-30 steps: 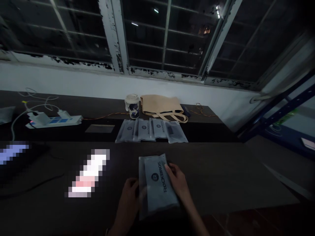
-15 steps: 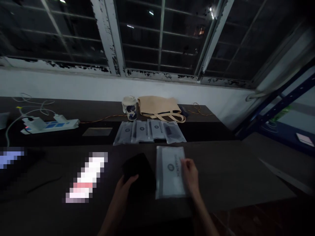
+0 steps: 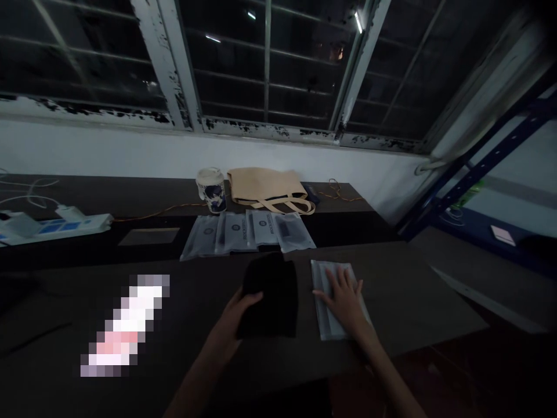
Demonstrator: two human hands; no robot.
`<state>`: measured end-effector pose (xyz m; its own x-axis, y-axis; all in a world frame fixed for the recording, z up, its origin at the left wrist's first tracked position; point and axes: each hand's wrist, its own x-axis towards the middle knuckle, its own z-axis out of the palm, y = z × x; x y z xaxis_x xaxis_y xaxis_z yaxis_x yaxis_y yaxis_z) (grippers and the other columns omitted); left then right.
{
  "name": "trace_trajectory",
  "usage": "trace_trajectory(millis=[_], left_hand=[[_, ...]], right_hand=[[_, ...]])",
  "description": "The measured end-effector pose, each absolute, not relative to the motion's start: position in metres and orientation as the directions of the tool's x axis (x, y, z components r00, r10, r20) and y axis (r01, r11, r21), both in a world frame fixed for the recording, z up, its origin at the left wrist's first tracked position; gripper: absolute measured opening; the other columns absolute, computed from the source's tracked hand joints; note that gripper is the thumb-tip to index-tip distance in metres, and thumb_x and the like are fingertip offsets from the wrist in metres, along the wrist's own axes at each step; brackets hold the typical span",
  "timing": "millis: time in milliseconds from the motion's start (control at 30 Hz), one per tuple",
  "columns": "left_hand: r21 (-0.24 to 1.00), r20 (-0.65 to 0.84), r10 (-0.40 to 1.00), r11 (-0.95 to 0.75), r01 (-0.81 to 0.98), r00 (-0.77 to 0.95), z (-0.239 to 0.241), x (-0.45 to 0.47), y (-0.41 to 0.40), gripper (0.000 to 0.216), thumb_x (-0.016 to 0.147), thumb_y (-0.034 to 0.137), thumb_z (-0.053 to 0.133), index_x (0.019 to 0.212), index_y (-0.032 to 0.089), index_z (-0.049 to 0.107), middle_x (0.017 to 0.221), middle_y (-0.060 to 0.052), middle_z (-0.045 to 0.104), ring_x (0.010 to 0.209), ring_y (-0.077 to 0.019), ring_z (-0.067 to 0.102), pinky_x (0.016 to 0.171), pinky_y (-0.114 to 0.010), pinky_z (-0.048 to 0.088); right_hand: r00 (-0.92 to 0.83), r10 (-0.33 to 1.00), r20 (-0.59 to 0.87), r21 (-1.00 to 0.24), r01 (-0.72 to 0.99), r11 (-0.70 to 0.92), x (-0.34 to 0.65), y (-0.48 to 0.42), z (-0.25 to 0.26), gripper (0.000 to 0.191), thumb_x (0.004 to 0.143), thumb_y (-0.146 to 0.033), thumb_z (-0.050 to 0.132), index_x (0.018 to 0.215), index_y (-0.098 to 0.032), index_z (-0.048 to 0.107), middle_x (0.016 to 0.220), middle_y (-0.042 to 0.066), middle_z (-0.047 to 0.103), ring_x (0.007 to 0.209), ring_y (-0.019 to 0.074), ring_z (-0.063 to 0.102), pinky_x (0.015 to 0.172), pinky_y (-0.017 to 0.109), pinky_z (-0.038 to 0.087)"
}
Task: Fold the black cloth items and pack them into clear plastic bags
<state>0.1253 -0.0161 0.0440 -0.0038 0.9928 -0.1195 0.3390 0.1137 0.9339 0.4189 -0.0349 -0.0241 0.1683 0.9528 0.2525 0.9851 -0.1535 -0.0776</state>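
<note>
My left hand [image 3: 239, 310] grips the near left side of a black, folded, fabric-like item [image 3: 272, 296], thumb on top; its details are lost in the dark. To the right, my right hand [image 3: 343, 293] lies flat with fingers spread on a frosted plastic zip bag [image 3: 324, 313] on the table. My palm covers most of this bag's face. Beyond the hands, several similar frosted bags [image 3: 235, 232] with printed logos lie overlapping in a row; the rightmost bag [image 3: 293, 232] shows something dark inside.
Behind the bags stand a lidded paper cup [image 3: 212, 191] and a beige tote bag [image 3: 265, 184]. A white power strip [image 3: 87, 223] with plugs and cables lies at left. A bright pixelated patch [image 3: 126, 325] is on the near left. A blue metal shelf [image 3: 470, 217] rises at right.
The frosted bag has moved right, away from the black item. My right hand has gone from holding its edge to lying flat on it. My left hand has brought the black item rightward. The view has shifted.
</note>
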Motion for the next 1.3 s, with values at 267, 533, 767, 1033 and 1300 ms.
trace_trajectory(millis=[267,533,767,1033,1300], left_hand=[[0.625,0.310,0.920,-0.388,0.678,0.241,0.025,0.184,-0.051,0.037,0.081,0.035,0.057,0.116,0.022,0.057,0.127,-0.011,0.052,0.117,-0.0297,0.048,0.094,-0.050,0.042],[0.918,-0.037,0.995,-0.003,0.398,0.095,0.020,0.160,-0.030,0.030,0.083,0.042,0.048,0.098,0.020,0.062,0.102,-0.007,0.065,0.097,-0.0236,0.062,0.084,-0.038,0.050],[0.767,0.301,0.866,0.029,0.640,-0.399,0.028,0.075,-0.049,0.043,0.080,0.046,0.050,0.111,0.017,0.054,0.121,-0.012,0.052,0.120,-0.0312,0.044,0.098,-0.049,0.040],[0.666,0.210,0.940,-0.340,0.664,0.270,0.017,0.140,-0.036,0.025,0.080,0.035,0.056,0.102,0.025,0.065,0.111,-0.008,0.062,0.107,-0.0302,0.055,0.091,-0.043,0.042],[0.767,0.036,0.989,0.063,0.638,-0.140,0.046,0.071,-0.023,0.036,0.085,0.046,0.041,0.106,0.021,0.055,0.100,-0.005,0.065,0.091,-0.0263,0.064,0.075,-0.036,0.051]], right_hand=[[0.121,0.963,0.240,-0.082,0.991,-0.104,0.421,-0.039,-0.035,0.079,0.079,-0.073,0.034,0.141,-0.023,0.034,0.150,0.016,0.025,0.137,0.0374,0.017,0.101,0.067,0.015],[0.119,0.964,0.239,-0.111,0.989,-0.095,0.422,-0.038,-0.034,0.075,0.080,-0.071,0.038,0.141,-0.027,0.034,0.149,0.013,0.027,0.137,0.0361,0.019,0.102,0.066,0.015],[0.098,0.943,0.317,-0.201,0.979,-0.034,0.429,-0.042,-0.031,0.067,0.083,-0.065,0.040,0.132,-0.019,0.047,0.143,0.017,0.037,0.134,0.0338,0.028,0.105,0.060,0.020],[-0.043,0.895,0.444,-0.511,0.809,0.292,0.349,-0.067,0.010,0.021,0.094,-0.030,0.044,0.103,-0.021,0.061,0.101,0.006,0.065,0.098,0.0191,0.059,0.089,0.039,0.047],[-0.133,0.935,0.328,-0.274,0.934,0.229,0.347,-0.084,0.020,0.019,0.091,-0.027,0.052,0.078,-0.024,0.066,0.075,-0.002,0.068,0.080,0.0181,0.062,0.106,0.057,0.019]])
